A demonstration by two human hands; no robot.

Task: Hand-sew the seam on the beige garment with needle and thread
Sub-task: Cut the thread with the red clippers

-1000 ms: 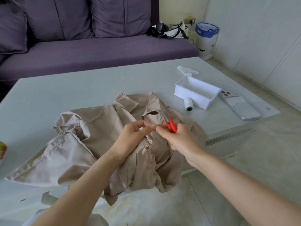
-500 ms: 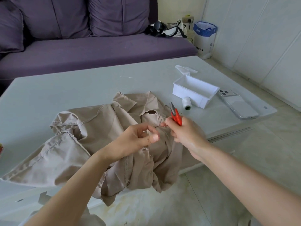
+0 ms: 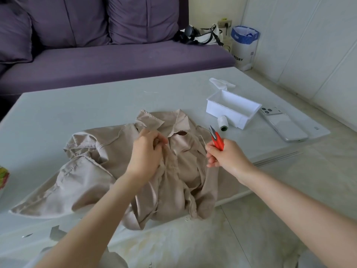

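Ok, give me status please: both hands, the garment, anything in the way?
Left hand pinches beige garment below collar. Right hand holds red snips. Needle not seen. Nothing in the way.

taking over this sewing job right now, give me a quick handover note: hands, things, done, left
Left hand: grips the beige fabric garment at its front opening, below the collar.
Right hand: holds the red thread snips, blades up; a pale thread runs by its fingers.
White thread spool lies on the grey table beside the white plastic box.
Done: cannot tell how much seam is sewn; needle not visible.
Left: probably find the needle, check the seam, close any open part.
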